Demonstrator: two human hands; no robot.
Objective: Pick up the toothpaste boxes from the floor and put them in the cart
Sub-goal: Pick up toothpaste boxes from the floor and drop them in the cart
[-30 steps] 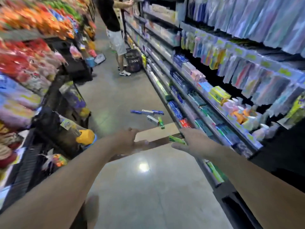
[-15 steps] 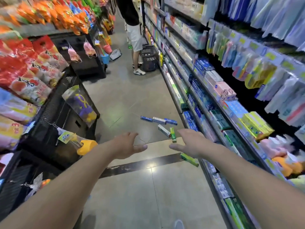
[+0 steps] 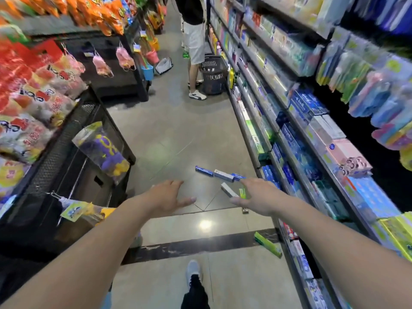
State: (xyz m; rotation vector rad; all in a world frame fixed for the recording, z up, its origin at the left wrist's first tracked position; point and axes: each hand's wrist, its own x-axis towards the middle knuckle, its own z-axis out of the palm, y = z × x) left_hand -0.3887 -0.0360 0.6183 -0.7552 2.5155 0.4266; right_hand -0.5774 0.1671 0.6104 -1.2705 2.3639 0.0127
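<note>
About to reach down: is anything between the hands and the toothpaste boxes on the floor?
Nothing visible. Bare floor lies between both open hands, left hand and right hand, and the toothpaste boxes. No cart is identifiable.

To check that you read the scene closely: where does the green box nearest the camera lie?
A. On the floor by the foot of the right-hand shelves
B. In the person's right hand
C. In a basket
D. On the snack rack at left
A: the green box lies flat on the floor against the base of the shelves, and both hands are empty.
</note>
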